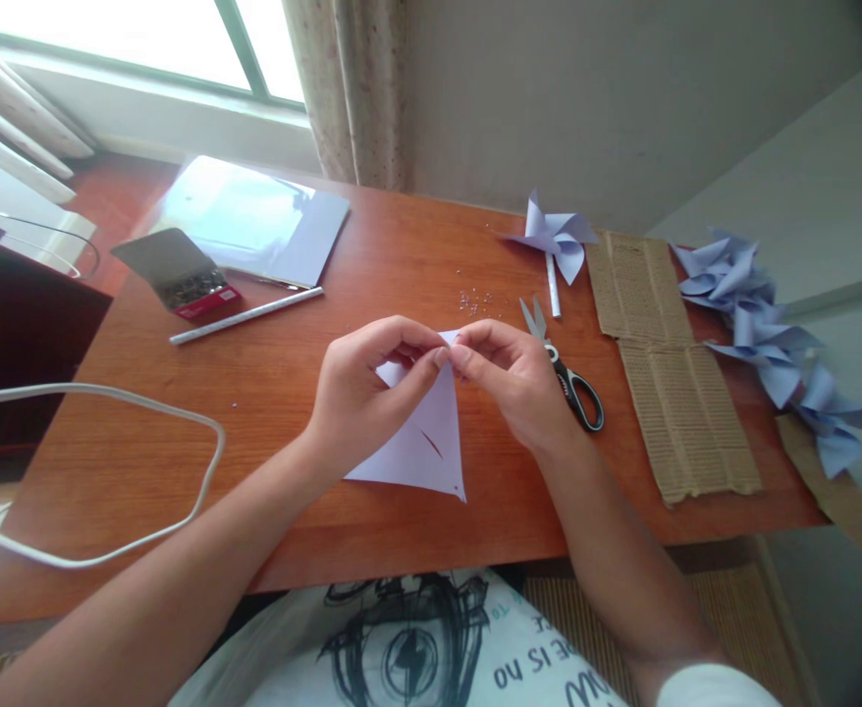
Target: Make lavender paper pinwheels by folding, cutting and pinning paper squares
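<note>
A white paper sheet (423,447) with a cut slit in it is held just above the wooden table, one corner pointing toward me. My left hand (376,383) pinches its far corner between thumb and index finger. At the same corner, the thumb and fingertips of my right hand (509,378) are pressed together, touching the left fingertips. Whether anything small sits between the fingertips is hidden. Small marks like holes show at the near corner. Black-handled scissors (574,383) lie just right of my right hand, blades slightly apart.
Several tiny bits (475,299) lie behind my hands. A paper pinwheel (553,236), corrugated cardboard (685,412) and more pinwheels (762,324) are on the right. Left stand an opened small box (195,290), a rolled paper stick (246,315), a stack of sheets (320,221) and a white cable (214,432).
</note>
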The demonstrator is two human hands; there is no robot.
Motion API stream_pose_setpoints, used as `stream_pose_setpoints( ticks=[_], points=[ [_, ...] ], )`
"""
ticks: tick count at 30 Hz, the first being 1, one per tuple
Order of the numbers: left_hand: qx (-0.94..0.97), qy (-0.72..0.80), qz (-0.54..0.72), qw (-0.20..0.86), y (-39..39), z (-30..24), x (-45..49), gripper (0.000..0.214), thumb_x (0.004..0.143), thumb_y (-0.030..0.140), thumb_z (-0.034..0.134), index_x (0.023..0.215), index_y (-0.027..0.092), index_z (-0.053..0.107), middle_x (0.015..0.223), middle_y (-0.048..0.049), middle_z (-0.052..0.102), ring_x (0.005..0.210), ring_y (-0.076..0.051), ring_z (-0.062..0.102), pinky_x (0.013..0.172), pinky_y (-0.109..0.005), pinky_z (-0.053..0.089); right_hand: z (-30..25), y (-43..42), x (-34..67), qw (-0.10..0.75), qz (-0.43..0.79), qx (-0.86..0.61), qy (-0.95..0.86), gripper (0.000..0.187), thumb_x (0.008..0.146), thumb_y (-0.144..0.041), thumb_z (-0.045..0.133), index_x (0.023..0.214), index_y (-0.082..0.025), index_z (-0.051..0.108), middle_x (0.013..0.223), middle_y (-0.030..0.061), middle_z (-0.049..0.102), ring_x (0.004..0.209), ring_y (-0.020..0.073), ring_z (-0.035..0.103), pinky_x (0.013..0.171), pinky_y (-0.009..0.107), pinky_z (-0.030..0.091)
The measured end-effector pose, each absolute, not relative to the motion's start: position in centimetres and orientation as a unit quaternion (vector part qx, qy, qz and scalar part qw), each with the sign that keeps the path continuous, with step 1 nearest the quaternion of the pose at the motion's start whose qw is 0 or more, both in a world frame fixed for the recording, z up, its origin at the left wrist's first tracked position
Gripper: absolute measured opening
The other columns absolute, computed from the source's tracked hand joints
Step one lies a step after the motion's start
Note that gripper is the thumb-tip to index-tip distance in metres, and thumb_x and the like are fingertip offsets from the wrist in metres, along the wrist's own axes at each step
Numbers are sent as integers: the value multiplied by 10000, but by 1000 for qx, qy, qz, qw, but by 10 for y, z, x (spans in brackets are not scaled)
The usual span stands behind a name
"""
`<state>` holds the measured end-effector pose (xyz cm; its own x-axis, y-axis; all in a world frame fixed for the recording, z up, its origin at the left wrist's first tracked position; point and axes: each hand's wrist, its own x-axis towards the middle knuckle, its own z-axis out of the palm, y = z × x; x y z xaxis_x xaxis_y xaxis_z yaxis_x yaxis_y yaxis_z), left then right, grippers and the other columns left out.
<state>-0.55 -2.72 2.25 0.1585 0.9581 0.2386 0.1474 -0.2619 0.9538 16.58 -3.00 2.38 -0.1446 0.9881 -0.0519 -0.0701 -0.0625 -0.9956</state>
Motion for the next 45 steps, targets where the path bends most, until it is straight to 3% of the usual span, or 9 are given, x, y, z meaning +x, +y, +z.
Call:
stream_pose_setpoints(
  ticks=[18,29,32,34,38,45],
  points=[
    [638,415,462,454,-24,25,-8,59,854,224,707,825,175,696,760,-21,686,695,-135,631,653,-240,532,20,-32,163,470,551,-443,-529,106,887,-299,695,846,-212,651,832,-9,645,799,147,604,752,289,499],
    [655,402,462,443,-23,20,-10,46,861,181,712,827,158,691,758,-12,676,693,-111,609,678,-222,507,29,-30,169,454,538,-449,-550,154,863,-333,707,834,-191,656,800,-10,654,762,135,613,710,260,505],
    [634,404,469,464,-22,19,-10,61,859,198,721,826,158,688,770,-16,681,701,-112,608,674,-222,506,35,-27,188,433,455,-484,-608,152,909,-349,658,910,-201,693,874,14,709,828,163,661,765,294,533],
    [627,406,469,471,-22,18,-9,80,860,209,724,815,156,685,769,-20,682,702,-113,607,671,-222,503,35,-30,209,421,327,-552,-641,135,912,-327,653,951,-210,708,953,31,733,884,186,680,804,321,537],
    [628,403,468,473,-22,18,-8,91,864,210,719,805,152,681,758,-19,679,691,-108,609,653,-213,495,18,-54,253,322,153,-700,-619,190,897,-308,649,1039,-196,707,989,70,729,834,221,687,803,392,555],
    [637,406,466,461,-23,18,-8,81,867,210,715,820,150,687,767,-23,677,707,-113,607,674,-221,498,-6,-105,266,193,109,-759,-613,473,826,-387,720,1245,-181,641,1100,120,678,911,282,691,826,444,585]
  ],
)
